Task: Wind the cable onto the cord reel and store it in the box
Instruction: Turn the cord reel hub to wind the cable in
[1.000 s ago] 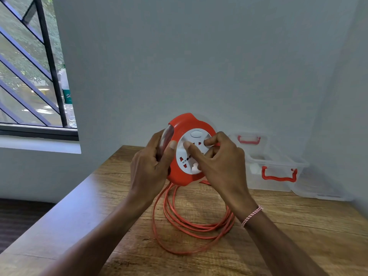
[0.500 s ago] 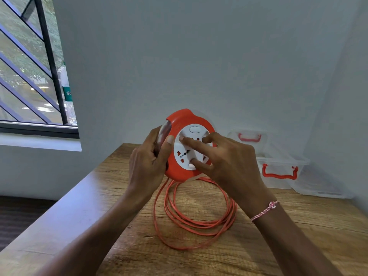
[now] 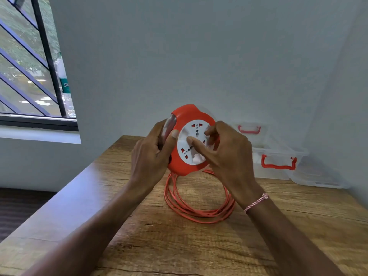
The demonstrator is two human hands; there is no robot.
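The left hand (image 3: 151, 154) is gripping the orange cord reel (image 3: 191, 140) by its edge, holding it above the surface (image 3: 179, 246), while the right hand (image 3: 227, 154) is pressing fingers on its white face. Most of the cable (image 3: 197, 208) is lying unwound beneath; the open box (image 3: 278, 160) is waiting near the wall.

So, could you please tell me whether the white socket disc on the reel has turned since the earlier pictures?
Yes. The white socket disc has rotated within the orange housing; its oval button, formerly on top, is gone from there.
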